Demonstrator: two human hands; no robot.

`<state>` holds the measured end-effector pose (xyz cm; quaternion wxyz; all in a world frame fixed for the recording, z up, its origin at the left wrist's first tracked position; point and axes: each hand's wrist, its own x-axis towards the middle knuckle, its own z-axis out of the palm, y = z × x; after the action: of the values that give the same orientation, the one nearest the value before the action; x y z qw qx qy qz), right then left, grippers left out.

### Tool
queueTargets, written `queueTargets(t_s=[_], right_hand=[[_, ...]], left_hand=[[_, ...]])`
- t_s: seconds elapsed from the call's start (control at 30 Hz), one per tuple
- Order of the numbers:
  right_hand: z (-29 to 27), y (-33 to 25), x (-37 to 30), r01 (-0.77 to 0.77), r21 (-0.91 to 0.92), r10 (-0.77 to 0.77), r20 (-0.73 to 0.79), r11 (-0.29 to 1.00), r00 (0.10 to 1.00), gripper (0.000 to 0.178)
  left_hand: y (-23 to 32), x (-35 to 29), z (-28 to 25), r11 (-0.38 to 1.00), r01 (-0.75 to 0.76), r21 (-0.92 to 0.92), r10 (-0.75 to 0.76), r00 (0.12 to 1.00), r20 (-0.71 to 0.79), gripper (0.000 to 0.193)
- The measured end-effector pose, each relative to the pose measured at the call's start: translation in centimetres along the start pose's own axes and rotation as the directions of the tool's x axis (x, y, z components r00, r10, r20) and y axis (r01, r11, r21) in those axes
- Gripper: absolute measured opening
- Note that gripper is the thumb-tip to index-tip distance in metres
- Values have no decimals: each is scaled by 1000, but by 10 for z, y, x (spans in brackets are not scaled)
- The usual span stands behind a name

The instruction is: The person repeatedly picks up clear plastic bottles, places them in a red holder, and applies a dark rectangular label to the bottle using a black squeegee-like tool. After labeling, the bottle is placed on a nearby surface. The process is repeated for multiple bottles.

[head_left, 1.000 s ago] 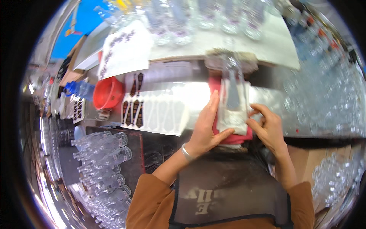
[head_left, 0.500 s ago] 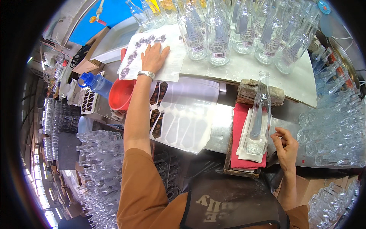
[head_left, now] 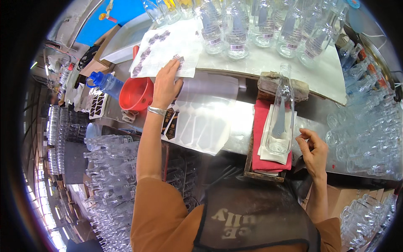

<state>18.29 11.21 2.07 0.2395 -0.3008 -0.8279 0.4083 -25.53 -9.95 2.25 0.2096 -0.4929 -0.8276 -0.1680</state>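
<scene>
My left hand [head_left: 166, 86] is over the lower edge of a white label sheet [head_left: 191, 48], its fingertips closed on a small clear label with dark print [head_left: 179, 61]. My right hand [head_left: 312, 152] is just right of a clear glass bottle [head_left: 282, 113], loosely curled with thumb and fingers apart and nothing visible in it. The bottle lies with its neck on a rolled grey-brown cloth [head_left: 300, 89] and its base on folded white cloth [head_left: 266, 152]. Under that is a red cloth [head_left: 260, 138] in a wooden tray [head_left: 263, 176].
Several labelled bottles [head_left: 237, 40] stand on the white board at the back. A second sheet [head_left: 205, 113] with black-and-gold labels lies near my left forearm. A red bucket [head_left: 136, 94] and blue water jug [head_left: 107, 84] are at left. Many glass bottles [head_left: 361, 134] are stacked right.
My left hand has drawn back toward me from the upper sheet, bringing a label off its printed row. My right hand stays beside the bottle. The whole view has shifted slightly.
</scene>
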Motion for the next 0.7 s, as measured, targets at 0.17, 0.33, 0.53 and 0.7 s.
queueTargets(t_s=[0.17,0.33,0.53,0.7], right_hand=[[-8,-1,-19,-83,130,72,88,988,994,46],[3,-19,-22,186,-131,-165,155,974,974,76],[20,-10,-24,194,-181,-180,89,964,980,74],[20,-14,-25,201,-221,-185,89,954,979,73]], left_hand=[[3,-13,-1,982,118,-145,-130,989,-72,19],[52,-27,-26,333,548,-767,-492,795,355,25],[200,-16,-33,461,156,-874,-65,988,142,44],[260,-32,-40,780,-337,-527,413,910,28,60]])
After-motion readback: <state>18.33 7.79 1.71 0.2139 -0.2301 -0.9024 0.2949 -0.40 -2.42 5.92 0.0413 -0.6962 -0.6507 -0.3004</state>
